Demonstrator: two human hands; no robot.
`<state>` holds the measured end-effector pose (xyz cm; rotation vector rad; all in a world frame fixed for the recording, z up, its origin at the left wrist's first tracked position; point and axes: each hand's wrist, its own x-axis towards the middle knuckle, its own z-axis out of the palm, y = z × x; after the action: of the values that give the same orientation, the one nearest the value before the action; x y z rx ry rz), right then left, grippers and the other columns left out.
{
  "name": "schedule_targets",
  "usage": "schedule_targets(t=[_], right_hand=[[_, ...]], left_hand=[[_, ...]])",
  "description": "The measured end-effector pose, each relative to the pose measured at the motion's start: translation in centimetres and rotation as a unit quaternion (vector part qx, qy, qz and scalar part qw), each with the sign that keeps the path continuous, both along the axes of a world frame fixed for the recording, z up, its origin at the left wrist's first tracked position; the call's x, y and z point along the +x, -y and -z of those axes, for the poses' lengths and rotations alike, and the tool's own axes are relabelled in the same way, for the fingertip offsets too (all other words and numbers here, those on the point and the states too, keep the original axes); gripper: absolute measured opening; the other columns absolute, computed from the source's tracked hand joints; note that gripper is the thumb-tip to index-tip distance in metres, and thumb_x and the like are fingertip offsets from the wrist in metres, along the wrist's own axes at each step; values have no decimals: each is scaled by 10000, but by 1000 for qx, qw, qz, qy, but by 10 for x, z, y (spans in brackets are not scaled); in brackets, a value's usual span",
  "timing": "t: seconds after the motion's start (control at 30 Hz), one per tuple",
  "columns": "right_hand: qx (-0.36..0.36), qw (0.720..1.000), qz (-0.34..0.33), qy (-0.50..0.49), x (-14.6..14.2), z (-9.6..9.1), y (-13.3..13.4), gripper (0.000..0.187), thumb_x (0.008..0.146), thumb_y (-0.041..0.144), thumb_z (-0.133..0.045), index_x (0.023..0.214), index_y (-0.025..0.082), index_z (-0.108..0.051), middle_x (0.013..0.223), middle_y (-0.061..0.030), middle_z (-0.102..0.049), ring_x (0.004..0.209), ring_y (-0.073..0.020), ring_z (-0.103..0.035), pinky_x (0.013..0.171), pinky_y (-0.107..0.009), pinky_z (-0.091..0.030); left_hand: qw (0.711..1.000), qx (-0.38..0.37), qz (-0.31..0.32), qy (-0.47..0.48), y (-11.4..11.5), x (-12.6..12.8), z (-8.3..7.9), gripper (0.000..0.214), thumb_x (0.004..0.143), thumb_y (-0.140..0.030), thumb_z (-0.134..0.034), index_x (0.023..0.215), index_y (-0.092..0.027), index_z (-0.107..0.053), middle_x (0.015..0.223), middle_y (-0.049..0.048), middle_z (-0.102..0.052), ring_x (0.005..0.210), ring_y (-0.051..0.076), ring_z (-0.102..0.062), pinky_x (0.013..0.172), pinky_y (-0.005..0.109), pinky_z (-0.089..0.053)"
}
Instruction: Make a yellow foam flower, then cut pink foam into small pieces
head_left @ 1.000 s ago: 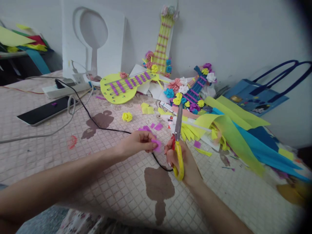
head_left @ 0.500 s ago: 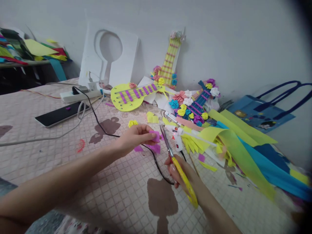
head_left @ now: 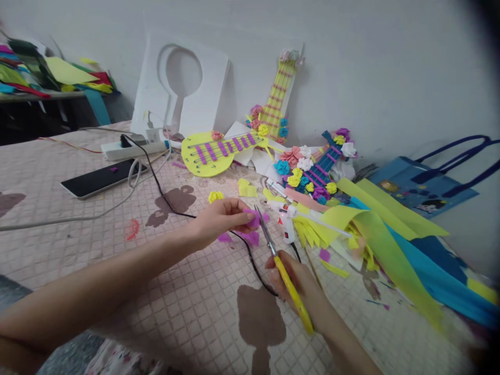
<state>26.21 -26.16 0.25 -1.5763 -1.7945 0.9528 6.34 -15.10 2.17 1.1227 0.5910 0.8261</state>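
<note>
My left hand [head_left: 221, 219] pinches a small purple paper piece [head_left: 252, 217] just above the pink checked cloth [head_left: 187, 291]. My right hand [head_left: 299, 284] is closed round the yellow handles of a pair of scissors [head_left: 279, 260]. The blades point up and left, and their tips touch the purple piece. More purple scraps [head_left: 250, 237] lie on the cloth under my left hand. A black cable [head_left: 250, 260] runs beneath both hands.
A white glue gun [head_left: 289, 225] lies right of the scissors beside cut yellow strips [head_left: 312, 229]. Paper guitars [head_left: 219, 151] with paper flowers lean on the wall. A phone [head_left: 103, 178] and power strip [head_left: 130, 149] sit left; a blue bag [head_left: 424, 188] and coloured paper sheets [head_left: 394, 229] lie right.
The scissors swung from pointing straight up to leaning left onto the purple piece. My right hand dropped lower and nearer. The view shifted, so the scene sits lower and more to the right.
</note>
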Motion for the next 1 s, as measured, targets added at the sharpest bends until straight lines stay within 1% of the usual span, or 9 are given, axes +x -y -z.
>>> schedule_targets(t=[0.2,0.53,0.67,0.8,1.0], right_hand=[[-4,1000,7,-3,2,2,0,256,854,448,-503,838,193,-515,589,35,-484,517,-111,-486,429,-210,-327],[-27,999,14,-11,-2,-3,0,252,869,448,-473,821,202,-496,554,52,-424,488,-107,-448,421,-211,-320],[-24,1000,17,-6,-4,-6,0,249,850,443,-500,796,201,-485,571,48,-437,479,-96,-420,422,-210,-321],[-23,999,23,-6,-7,-10,-1,246,813,433,-535,758,202,-469,585,42,-448,489,-94,-421,422,-207,-323],[-51,998,27,-8,-7,-12,-1,232,799,420,-529,758,203,-458,589,41,-459,472,-89,-405,403,-203,-310]], left_hand=[[1000,4,3,-3,-1,0,2,208,733,-270,-736,755,-107,-607,745,39,-701,671,100,-653,701,241,-524],[1000,-10,-2,0,0,1,1,206,722,-266,-742,742,-112,-606,733,35,-697,660,100,-645,704,254,-516],[1000,-8,-5,2,0,1,1,206,719,-261,-743,739,-112,-602,733,34,-693,665,99,-639,699,249,-509],[1000,-7,0,0,0,0,1,206,728,-263,-736,745,-110,-599,734,39,-692,660,103,-640,699,255,-509],[1000,1,8,4,0,0,0,203,739,-263,-726,760,-107,-597,754,45,-692,678,111,-644,715,268,-509]])
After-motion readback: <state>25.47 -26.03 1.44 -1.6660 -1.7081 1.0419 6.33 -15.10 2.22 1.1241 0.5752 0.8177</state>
